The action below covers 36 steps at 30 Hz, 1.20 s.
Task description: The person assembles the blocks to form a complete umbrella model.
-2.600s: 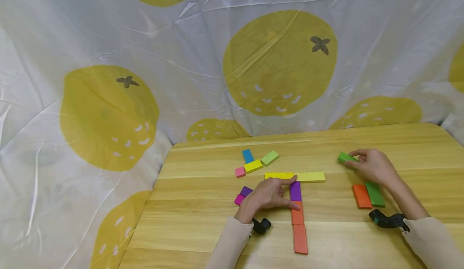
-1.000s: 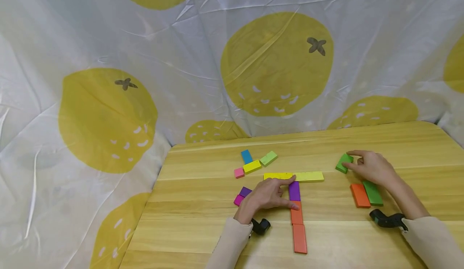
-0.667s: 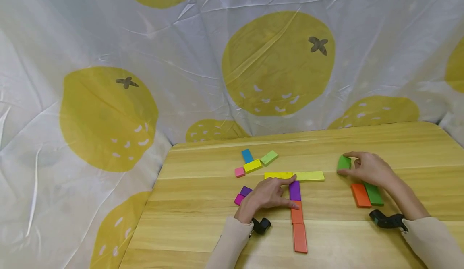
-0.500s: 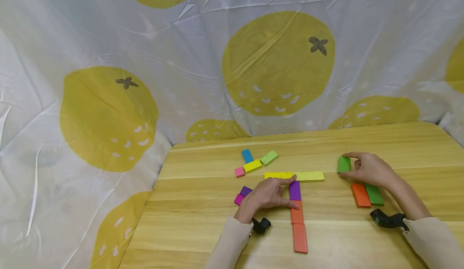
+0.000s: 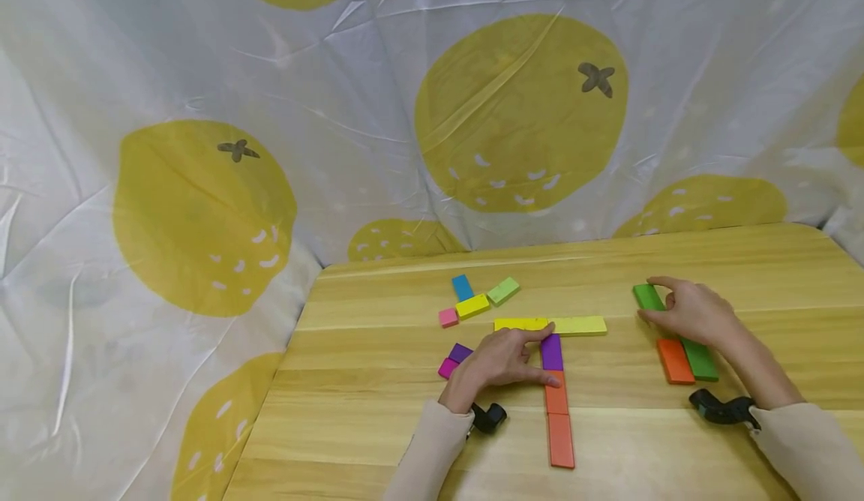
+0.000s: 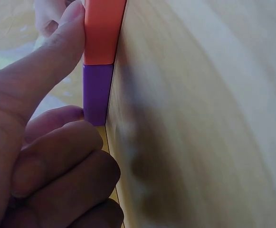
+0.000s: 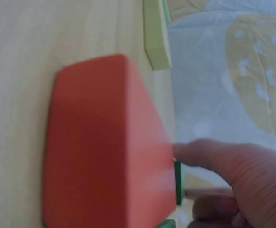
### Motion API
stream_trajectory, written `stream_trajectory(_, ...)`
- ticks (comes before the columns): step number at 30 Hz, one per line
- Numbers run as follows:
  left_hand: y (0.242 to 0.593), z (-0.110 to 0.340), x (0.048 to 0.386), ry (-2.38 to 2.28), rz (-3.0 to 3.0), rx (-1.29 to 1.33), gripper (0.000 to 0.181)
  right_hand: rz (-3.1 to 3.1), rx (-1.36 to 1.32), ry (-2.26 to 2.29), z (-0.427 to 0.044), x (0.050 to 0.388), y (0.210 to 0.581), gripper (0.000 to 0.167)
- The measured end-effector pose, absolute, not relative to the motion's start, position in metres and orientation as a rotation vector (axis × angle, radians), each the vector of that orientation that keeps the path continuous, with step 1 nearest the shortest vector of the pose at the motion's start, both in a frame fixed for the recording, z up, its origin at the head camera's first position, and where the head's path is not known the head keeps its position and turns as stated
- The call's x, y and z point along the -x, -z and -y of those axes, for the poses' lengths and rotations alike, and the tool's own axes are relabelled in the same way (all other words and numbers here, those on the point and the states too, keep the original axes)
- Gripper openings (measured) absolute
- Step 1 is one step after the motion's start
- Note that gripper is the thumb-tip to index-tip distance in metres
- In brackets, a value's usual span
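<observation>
My left hand (image 5: 496, 358) reaches over a T of flat blocks. Its thumb rests on an orange block (image 5: 556, 397), and its index fingertip touches near where a purple block (image 5: 552, 353) meets the yellow block (image 5: 516, 324); the other fingers are curled in the left wrist view. A pale yellow block (image 5: 582, 326) forms the T's right arm, a red block (image 5: 561, 441) its foot. My right hand (image 5: 698, 313) pinches a green block (image 5: 646, 296) between thumb and index finger. In the right wrist view, a large orange-red block (image 7: 95, 142) partly hides that green block.
Just below the right hand, the orange-red block lies against another green block (image 5: 700, 359). Blue (image 5: 462, 287), yellow (image 5: 472, 306), pink (image 5: 448, 317) and light green (image 5: 503, 291) blocks lie back left. Purple (image 5: 460, 352) and magenta (image 5: 448, 367) blocks sit beside the left hand.
My right hand has turned the green block about: it slanted the other way, stood nearly straight, and now slants from upper left to lower right. The left hand keeps its place.
</observation>
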<state>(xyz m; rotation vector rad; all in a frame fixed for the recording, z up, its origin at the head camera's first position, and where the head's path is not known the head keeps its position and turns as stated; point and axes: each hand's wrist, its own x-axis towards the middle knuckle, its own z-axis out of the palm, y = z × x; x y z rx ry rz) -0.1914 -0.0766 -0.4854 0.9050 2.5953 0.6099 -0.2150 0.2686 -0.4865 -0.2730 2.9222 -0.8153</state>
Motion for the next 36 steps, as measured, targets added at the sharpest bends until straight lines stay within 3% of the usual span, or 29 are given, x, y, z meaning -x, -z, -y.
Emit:
stream_trajectory(10,0.485,0.073,0.192,-0.602,-2.595,-0.916,0.087,-2.991,0.054,0.758,-0.280,0.211,0.485,0.075)
stream_trajectory(14,0.485,0.073,0.192,-0.601,-2.596,-0.912,0.087,-2.975,-0.021,0.752,-0.287,0.211,0.484,0.069)
stream_trajectory(19,0.484,0.073,0.191,-0.606,-2.592,-0.889,0.088,-3.025,0.023,0.789,-0.287,0.212,0.486,0.057)
stream_trajectory(36,0.483,0.074,0.189,-0.637,-2.583,-0.880,0.081,-3.079,0.060,0.878,-0.278,0.214,0.494,0.054)
